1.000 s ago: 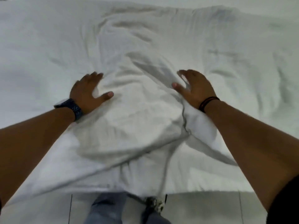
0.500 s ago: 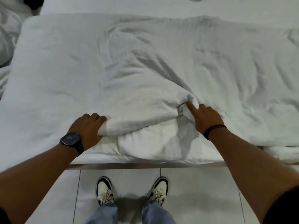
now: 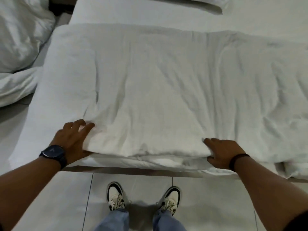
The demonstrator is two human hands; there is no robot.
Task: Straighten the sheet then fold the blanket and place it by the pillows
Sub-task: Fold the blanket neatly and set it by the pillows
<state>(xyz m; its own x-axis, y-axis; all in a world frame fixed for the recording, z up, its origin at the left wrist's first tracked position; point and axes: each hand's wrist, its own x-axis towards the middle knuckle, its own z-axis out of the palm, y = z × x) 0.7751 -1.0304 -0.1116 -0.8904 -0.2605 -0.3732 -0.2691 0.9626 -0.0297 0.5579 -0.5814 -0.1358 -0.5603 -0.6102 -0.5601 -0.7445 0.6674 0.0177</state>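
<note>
A white blanket (image 3: 158, 84) lies folded in layers across the bed, wrinkled, its near fold along the bed's front edge. My left hand (image 3: 73, 140), with a dark watch on the wrist, grips the top layer's near left corner, fingers on top and thumb under the fold. My right hand (image 3: 221, 152), with a dark wristband, pinches the same layer's near edge further right. Beyond the blanket shows the smooth white sheet (image 3: 150, 15). A white pillow (image 3: 200, 4) lies at the far edge of the view.
Rumpled white bedding (image 3: 20, 40) is piled on a second bed at the left, across a narrow gap. Grey floor tiles (image 3: 50, 197) lie below the bed's front edge (image 3: 133, 170). My two shoes (image 3: 143, 199) stand close to it.
Both hands have drawn the blanket's top layer back to the near edge and moved further apart. The layer now lies flatter. The view has pulled back, and the pillow has come into sight.
</note>
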